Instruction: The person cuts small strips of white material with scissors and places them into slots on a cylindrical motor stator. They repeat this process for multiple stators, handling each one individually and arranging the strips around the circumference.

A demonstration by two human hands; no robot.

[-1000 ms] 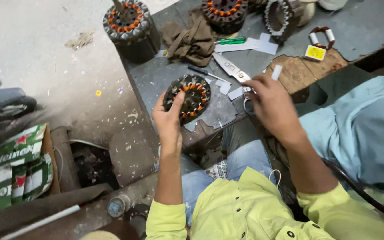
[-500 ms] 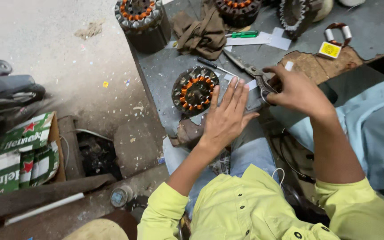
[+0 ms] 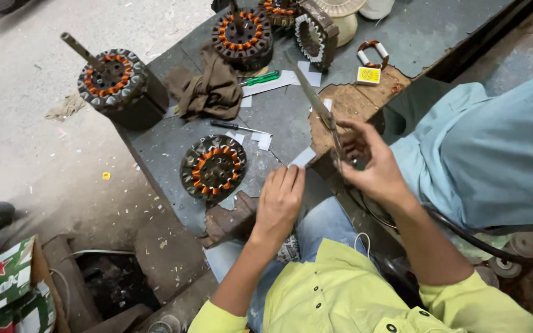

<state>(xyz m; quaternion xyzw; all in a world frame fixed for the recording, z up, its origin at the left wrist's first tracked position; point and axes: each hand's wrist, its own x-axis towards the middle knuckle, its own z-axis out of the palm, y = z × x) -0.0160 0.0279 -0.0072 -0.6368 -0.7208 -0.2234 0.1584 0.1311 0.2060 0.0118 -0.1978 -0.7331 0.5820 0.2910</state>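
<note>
My left hand point(image 3: 280, 200) pinches a small white paper strip point(image 3: 303, 156) just right of a round motor stator point(image 3: 213, 168) with copper windings that lies flat on the dark workbench point(image 3: 279, 111). My right hand point(image 3: 370, 165) grips the handles of long scissors point(image 3: 316, 98), whose blades point up and away over the bench. The paper strip sits close to the scissors, a little left of their pivot. Both arms wear yellow-green sleeves.
Three more stators stand at the bench's back and left point(image 3: 113, 80) point(image 3: 242, 34) point(image 3: 316, 31). A brown rag point(image 3: 208, 89), a green-handled screwdriver point(image 3: 263, 78), paper scraps and a small yellow box point(image 3: 368, 75) lie around. A person in light blue point(image 3: 488, 148) sits at the right. A green carton point(image 3: 1, 283) lies lower left.
My left hand left the stator and now pinches a paper strip. My right hand picked the scissors up off the bench and raised them, blades pointing away.
</note>
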